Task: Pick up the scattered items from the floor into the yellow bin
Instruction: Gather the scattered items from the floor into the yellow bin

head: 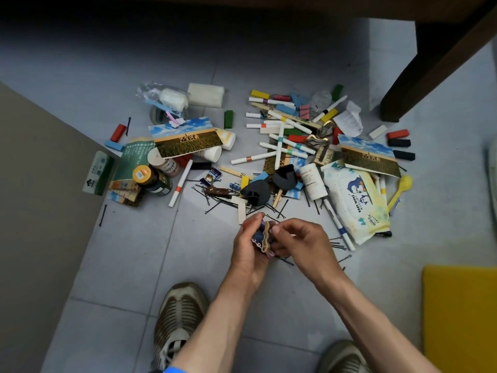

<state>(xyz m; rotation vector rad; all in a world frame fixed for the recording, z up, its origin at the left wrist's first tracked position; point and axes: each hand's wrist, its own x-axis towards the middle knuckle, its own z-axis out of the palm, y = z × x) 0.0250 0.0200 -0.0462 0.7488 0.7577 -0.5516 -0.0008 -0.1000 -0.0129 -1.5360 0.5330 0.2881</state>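
Observation:
My left hand point(246, 249) is closed around a small bundle: a wavy beige hair clip point(265, 238) and some dark bluish bits. My right hand point(301, 240) pinches the same clip from the right side. Both hands hover just above the grey tiled floor, at the near edge of the scattered pile. The pile holds white markers point(279, 146), coloured blocks point(398, 134), black bobby pins point(215, 200), a baby-wipes pack point(355, 203), postcards point(185, 140), bottles point(152, 179) and a black cup point(255, 195). The yellow bin point(460, 316) shows at the lower right.
A dark wooden table leg point(419, 84) stands at the upper right. A beige wall or panel point(35, 211) runs along the left. My two shoes point(180, 319) rest on the floor below the hands. Bare tiles lie between the pile and the bin.

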